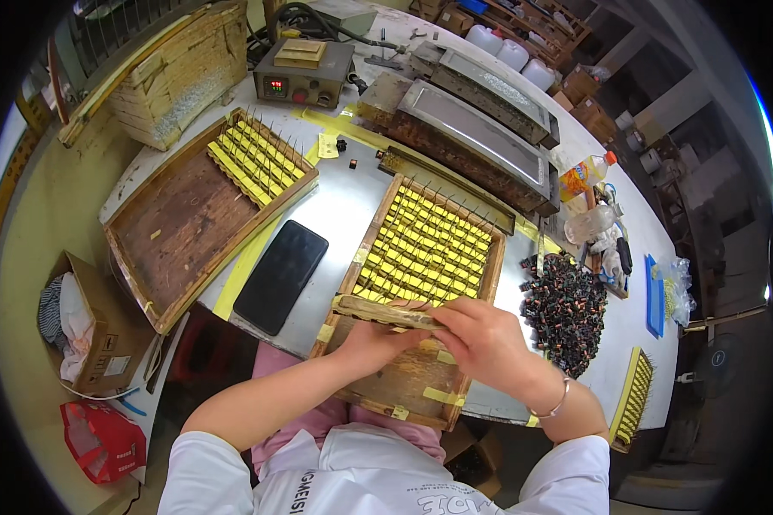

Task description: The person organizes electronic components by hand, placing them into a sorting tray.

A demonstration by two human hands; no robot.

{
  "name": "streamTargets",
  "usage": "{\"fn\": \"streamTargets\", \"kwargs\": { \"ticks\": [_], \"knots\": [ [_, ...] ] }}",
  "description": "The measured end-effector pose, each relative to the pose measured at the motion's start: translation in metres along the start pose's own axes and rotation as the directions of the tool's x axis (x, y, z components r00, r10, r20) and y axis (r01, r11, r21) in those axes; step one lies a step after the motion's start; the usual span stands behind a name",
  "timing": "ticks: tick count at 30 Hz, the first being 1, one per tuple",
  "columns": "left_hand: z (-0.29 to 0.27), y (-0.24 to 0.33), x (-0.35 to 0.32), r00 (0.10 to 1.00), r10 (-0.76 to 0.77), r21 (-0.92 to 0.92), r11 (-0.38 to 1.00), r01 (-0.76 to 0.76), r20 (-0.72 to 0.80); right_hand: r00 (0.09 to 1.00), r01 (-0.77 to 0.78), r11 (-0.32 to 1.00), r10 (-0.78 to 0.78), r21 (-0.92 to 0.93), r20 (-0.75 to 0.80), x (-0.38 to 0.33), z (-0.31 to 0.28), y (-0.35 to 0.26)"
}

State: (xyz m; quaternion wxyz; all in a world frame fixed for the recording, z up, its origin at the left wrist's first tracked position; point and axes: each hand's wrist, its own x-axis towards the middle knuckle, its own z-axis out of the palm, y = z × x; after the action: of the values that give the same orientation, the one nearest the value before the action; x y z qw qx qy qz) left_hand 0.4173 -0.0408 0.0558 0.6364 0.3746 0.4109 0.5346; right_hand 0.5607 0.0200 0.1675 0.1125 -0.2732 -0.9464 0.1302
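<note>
Both hands meet over the front half of a wooden tray [421, 390]. Between them is a narrow, brownish strip with yellowish edges [378, 311], held crosswise. My left hand [378, 343] is closed round its lower side, its fingers partly hidden behind the strip. At the strip's right end, my right hand [488, 339] grips with thumb and fingers. Beyond the strip, the back half of the tray is filled with rows of yellow strips [429, 249], thin dark pins sticking up from them. Right of the tray lies a pile of small black parts with copper-coloured bits [563, 313].
A black phone [281, 276] lies left of the tray. Farther left stands another wooden tray [167, 223] with yellow strips. Behind are a control box with red display [303, 73] and long metal troughs [477, 137]. Bottles [586, 176], a blue tray [654, 296] and a pinned yellow strip [632, 399] are rightward.
</note>
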Motion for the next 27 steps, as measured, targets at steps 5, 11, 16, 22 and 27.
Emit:
{"fn": "streamTargets", "kwargs": {
  "ticks": [5,11,16,22,27],
  "knots": [
    [-0.002,-0.005,0.007,0.997,-0.067,-0.002,0.998,0.067,-0.042,0.991,-0.015,0.999,0.009,-0.046,-0.136,0.040,-0.029,0.038],
    [-0.010,-0.003,0.024,0.970,-0.165,0.240,0.963,0.120,0.178,0.970,-0.172,0.955,0.120,-0.243,-0.214,0.107,-0.011,0.146],
    [-0.020,-0.011,0.040,0.966,-0.168,0.273,0.956,0.110,0.198,0.966,-0.259,0.896,0.239,-0.361,-0.099,0.142,0.028,0.218],
    [-0.030,-0.016,0.053,0.952,-0.215,0.265,0.952,0.154,0.218,0.947,-0.311,0.896,0.321,-0.316,-0.019,0.162,0.050,0.250],
    [-0.030,-0.013,0.056,0.939,-0.250,0.319,0.933,0.168,0.237,0.937,-0.323,0.901,0.347,-0.291,0.034,0.170,0.051,0.258]
  ]
}}
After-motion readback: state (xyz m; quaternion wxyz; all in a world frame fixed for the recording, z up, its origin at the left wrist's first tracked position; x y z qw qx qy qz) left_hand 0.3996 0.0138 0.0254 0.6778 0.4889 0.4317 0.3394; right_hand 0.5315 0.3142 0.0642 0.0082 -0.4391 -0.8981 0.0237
